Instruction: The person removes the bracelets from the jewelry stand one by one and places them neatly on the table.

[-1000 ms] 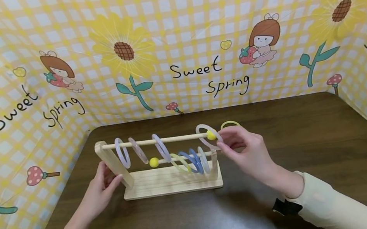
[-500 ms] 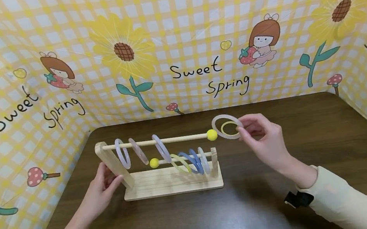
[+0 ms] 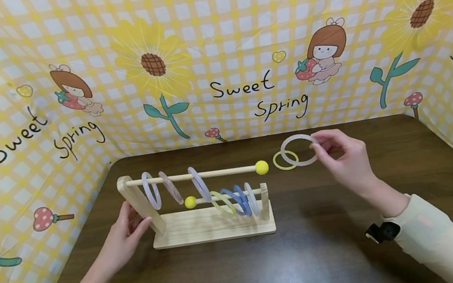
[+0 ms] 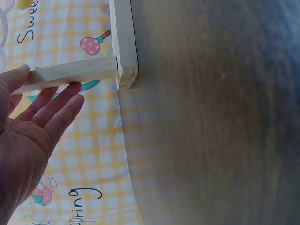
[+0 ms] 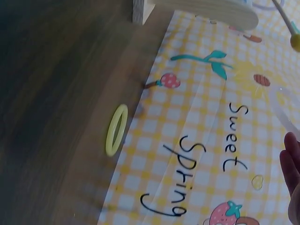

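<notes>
The right hand [image 3: 345,159] pinches a smooth, pale ring [image 3: 297,137] in the air, well apart from the left hand [image 3: 119,238], which grips the flat upright [image 3: 141,202] of a wooden rack [image 3: 213,229] strung with coloured rings [image 3: 243,203], on a dark, wood-grained tabletop [image 3: 228,276] before yellow-checked, flower-printed cloth [image 3: 212,42] lettered "Sweet Spring".

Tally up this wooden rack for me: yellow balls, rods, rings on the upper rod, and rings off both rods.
Yellow balls: 2
Rods: 2
Rings on the upper rod: 3
Rings off both rods: 2
Total: 9
</notes>
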A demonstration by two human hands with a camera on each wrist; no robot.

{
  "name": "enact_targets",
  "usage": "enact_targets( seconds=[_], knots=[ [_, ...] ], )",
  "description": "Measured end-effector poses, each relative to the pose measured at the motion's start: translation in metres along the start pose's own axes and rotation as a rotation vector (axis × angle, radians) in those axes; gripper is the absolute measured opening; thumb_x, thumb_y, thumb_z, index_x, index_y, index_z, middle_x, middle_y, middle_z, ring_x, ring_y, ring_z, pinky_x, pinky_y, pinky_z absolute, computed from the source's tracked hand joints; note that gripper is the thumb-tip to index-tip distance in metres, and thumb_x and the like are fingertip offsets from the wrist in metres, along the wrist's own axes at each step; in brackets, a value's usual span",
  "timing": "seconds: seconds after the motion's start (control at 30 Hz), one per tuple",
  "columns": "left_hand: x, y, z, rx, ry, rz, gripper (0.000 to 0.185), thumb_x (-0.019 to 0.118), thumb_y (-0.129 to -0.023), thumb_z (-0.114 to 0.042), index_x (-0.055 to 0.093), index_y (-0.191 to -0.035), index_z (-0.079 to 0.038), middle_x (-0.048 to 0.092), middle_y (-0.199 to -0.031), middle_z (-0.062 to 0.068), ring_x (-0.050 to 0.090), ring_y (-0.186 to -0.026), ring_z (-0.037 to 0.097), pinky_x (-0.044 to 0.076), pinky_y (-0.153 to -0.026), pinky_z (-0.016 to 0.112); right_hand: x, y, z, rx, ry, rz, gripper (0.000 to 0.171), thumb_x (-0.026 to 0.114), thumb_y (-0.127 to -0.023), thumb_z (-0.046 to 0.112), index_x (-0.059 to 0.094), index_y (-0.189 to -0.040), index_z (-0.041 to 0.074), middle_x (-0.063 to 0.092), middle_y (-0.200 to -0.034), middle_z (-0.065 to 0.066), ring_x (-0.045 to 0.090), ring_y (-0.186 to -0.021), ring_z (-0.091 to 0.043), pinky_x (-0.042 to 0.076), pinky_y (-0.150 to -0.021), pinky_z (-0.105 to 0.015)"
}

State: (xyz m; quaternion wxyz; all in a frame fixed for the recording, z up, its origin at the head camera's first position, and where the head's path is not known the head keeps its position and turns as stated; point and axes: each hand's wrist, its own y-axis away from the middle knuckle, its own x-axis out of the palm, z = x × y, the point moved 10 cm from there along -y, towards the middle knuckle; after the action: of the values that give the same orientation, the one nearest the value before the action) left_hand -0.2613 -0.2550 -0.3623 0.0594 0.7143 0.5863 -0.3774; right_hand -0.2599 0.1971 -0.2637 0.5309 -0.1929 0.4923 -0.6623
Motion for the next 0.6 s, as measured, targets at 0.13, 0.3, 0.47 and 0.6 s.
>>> enact_targets(
  seconds=[0.13, 0.3, 0.47, 0.6],
  knots=[
    [-0.001, 0.0, 0.0, 0.002, -0.016, -0.004, 0.055, 0.054, -0.097, 0.003, 0.024, -0.143, 0.003, 0.052, -0.126, 0.032, 0.052, -0.113, 0.044, 0.043, -0.085, 0.009, -0.002, -0.004, -0.004, -0.036, 0.05, 0.019, 0.035, 0.074, -0.069, -0.023, 0.068, -0.098, -0.004, 0.069, -0.078, -0.011, 0.058, -0.064, -0.004, 0.046, -0.063, -0.008],
    [0.0, 0.0, 0.001, 0.001, -0.011, -0.006, 0.054, 0.054, -0.097, 0.003, 0.025, -0.142, 0.003, 0.052, -0.126, 0.032, 0.052, -0.112, 0.044, 0.044, -0.084, 0.009, -0.002, -0.01, -0.01, -0.065, 0.082, 0.072, 0.033, 0.073, -0.072, -0.021, 0.068, -0.099, -0.004, 0.07, -0.08, -0.011, 0.059, -0.066, -0.003, 0.046, -0.064, -0.009],
    [0.0, 0.0, 0.002, 0.0, 0.001, -0.003, 0.054, 0.054, -0.098, 0.003, 0.025, -0.142, 0.003, 0.052, -0.127, 0.032, 0.052, -0.113, 0.044, 0.044, -0.085, 0.01, 0.0, -0.014, -0.024, -0.064, 0.11, 0.113, 0.03, 0.073, -0.074, -0.019, 0.069, -0.1, -0.004, 0.07, -0.081, -0.011, 0.062, -0.063, -0.011, 0.047, -0.064, -0.009],
    [-0.001, 0.0, 0.001, 0.009, -0.008, -0.012, 0.052, 0.055, -0.097, 0.004, 0.027, -0.141, 0.003, 0.054, -0.125, 0.031, 0.055, -0.114, 0.02, 0.044, -0.085, 0.01, 0.002, -0.014, -0.042, -0.029, 0.137, 0.144, 0.023, 0.071, -0.08, -0.015, 0.068, -0.1, -0.004, 0.071, -0.084, -0.01, 0.063, -0.062, -0.014, 0.046, -0.063, -0.009]
  ],
)
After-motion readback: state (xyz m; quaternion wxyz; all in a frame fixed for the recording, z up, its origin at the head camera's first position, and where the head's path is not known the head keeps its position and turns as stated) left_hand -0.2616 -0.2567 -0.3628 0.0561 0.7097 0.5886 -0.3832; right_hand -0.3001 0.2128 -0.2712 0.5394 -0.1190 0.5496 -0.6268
